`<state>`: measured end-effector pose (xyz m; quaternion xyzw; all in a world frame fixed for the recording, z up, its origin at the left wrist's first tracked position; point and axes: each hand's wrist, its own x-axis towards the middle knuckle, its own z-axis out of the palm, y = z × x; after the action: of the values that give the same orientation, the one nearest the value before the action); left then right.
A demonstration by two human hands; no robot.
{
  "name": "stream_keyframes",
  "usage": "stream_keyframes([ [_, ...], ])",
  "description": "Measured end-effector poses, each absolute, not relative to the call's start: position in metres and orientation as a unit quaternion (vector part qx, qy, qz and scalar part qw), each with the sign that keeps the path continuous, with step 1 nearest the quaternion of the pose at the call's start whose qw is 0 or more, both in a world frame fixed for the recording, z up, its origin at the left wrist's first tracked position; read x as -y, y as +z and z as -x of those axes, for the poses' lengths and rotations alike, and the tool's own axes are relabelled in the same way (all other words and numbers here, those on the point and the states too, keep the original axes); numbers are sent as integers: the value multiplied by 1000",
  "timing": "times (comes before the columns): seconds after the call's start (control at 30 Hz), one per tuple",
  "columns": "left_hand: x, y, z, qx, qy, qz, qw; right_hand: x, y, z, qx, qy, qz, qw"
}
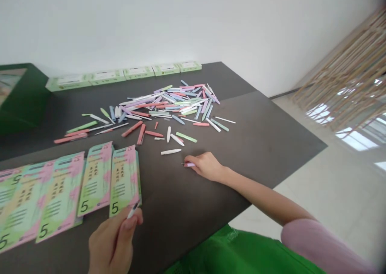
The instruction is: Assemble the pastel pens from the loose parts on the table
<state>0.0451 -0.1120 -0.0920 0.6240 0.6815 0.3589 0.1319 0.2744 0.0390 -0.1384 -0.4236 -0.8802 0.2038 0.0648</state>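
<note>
My left hand (113,240) is closed at the lower left, pinching a small white pen part (132,211) with a dark end between thumb and finger. It is close to the bottom of a colourful package (125,177) marked 5. Farther right, my right hand (209,166) rests near the tabletop, its fingers closed on a lilac pen piece (189,164) with a thin dark tip pointing left. Most of that piece is hidden by the fingers. Just beyond lie several white pen pieces (171,151) and a light green one (186,137).
A heap of pastel pen parts (181,101) spreads over the dark table (265,145). Several packages (60,193) overlap at the left. Pale green boxes (138,72) line the wall, beside a dark green box (30,93). The table's right edge drops to a pale floor.
</note>
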Motion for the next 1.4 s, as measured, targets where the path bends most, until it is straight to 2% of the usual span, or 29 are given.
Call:
stream_keyframes([
  [0.33,95,-95,-35,-671,326,-642,177,-46,-136,-292,844,136,511,88],
  [0.47,88,-100,-25,-639,296,-697,131,-55,-137,-295,821,87,556,96],
  [0.77,79,-98,-16,-594,212,-776,12,-25,-126,-283,858,28,506,83],
  [1.1,82,-99,-23,-597,213,-773,20,4,-120,-255,825,85,558,-11],
  [1.4,85,-95,-21,-588,240,-772,-7,-31,-132,-248,807,98,582,-13],
])
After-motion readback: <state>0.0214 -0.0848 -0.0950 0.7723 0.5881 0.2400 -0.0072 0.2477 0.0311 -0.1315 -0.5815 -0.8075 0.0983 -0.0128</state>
